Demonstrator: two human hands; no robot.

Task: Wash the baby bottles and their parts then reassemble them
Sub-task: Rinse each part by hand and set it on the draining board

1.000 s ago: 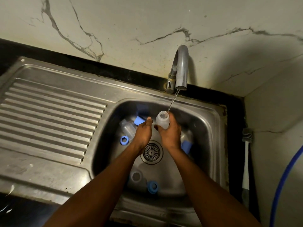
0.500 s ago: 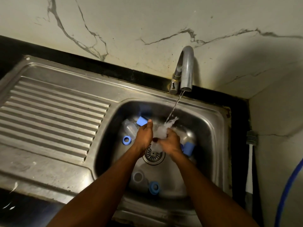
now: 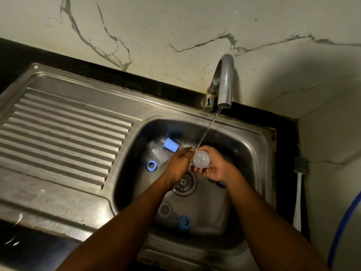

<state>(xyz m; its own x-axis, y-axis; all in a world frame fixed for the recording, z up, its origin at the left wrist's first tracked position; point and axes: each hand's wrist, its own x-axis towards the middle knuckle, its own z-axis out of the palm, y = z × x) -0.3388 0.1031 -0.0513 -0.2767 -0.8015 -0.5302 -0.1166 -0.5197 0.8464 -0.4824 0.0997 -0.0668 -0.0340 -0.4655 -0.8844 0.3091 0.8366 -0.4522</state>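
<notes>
My right hand (image 3: 214,167) grips a clear baby bottle (image 3: 201,160) over the drain, its round base turned toward me. Water from the tap (image 3: 224,83) runs down onto it. My left hand (image 3: 178,163) lies against the bottle's left side with fingers fairly straight. In the sink basin (image 3: 252,153) lie another clear bottle (image 3: 157,153), a light blue cap (image 3: 171,145), a blue ring (image 3: 151,165) at the left, a second blue ring (image 3: 184,222) at the front and a clear round part (image 3: 165,210) beside it.
A ribbed steel draining board (image 3: 64,137) stretches to the left of the basin. A white-handled brush (image 3: 298,194) stands against the wall at the right, with a blue hose (image 3: 343,227) beyond it. The marble wall rises behind the tap.
The bottle stood mouth-up filling under the stream a second ago; it has since been tipped over, and its base now faces me. Both hands dropped slightly lower over the drain.
</notes>
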